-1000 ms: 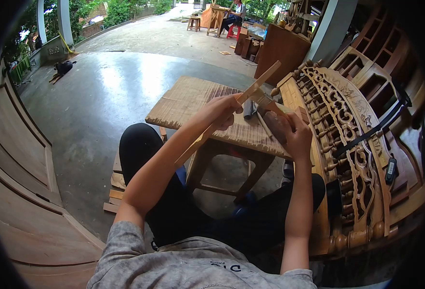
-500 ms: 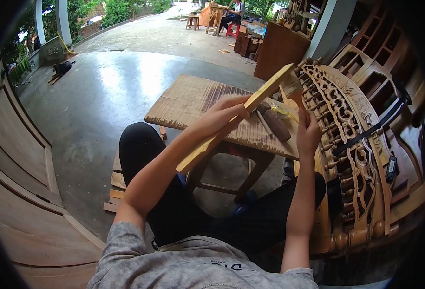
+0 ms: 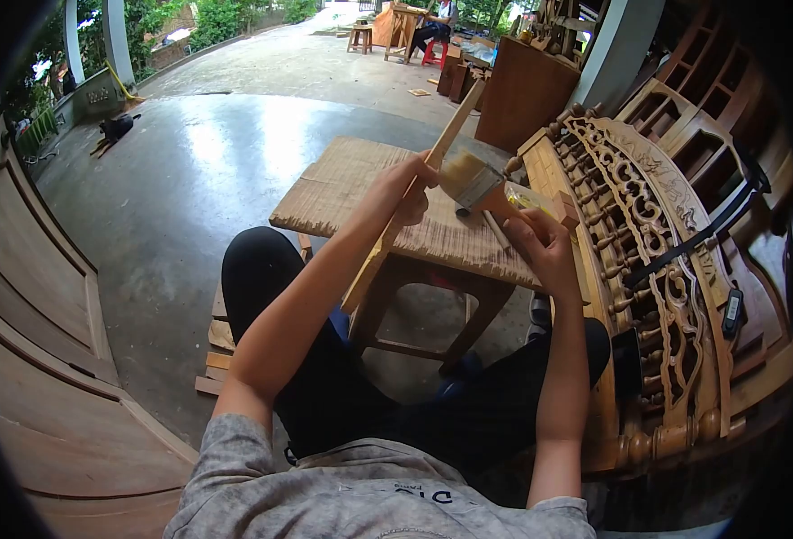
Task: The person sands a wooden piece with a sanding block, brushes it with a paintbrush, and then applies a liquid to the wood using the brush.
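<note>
My left hand (image 3: 407, 190) is closed around a long, narrow wooden strip (image 3: 458, 124), which slants up and away over a rough board. A wide paintbrush (image 3: 482, 189) with pale bristles and a metal ferrule is gripped by its handle in my right hand (image 3: 544, 250). Its bristles point left, right beside the strip and the left hand's fingers. Beneath both hands lies the rough wooden board (image 3: 329, 187), resting on a stool (image 3: 385, 310). A thin stick (image 3: 496, 231) and a small yellow item (image 3: 518, 199) lie on the board, partly hidden behind the brush and right hand.
Carved wooden furniture (image 3: 652, 225) with a black strap stands close on the right. Wooden panels (image 3: 32, 269) lean at the left. Wood offcuts (image 3: 218, 361) lie by my left knee. A person (image 3: 439, 27) sits far back near a small stool (image 3: 360, 38).
The strip has turned more upright and shifted left with my left hand. My right hand has moved left, bringing the brush from the board's right side up beside the strip.
</note>
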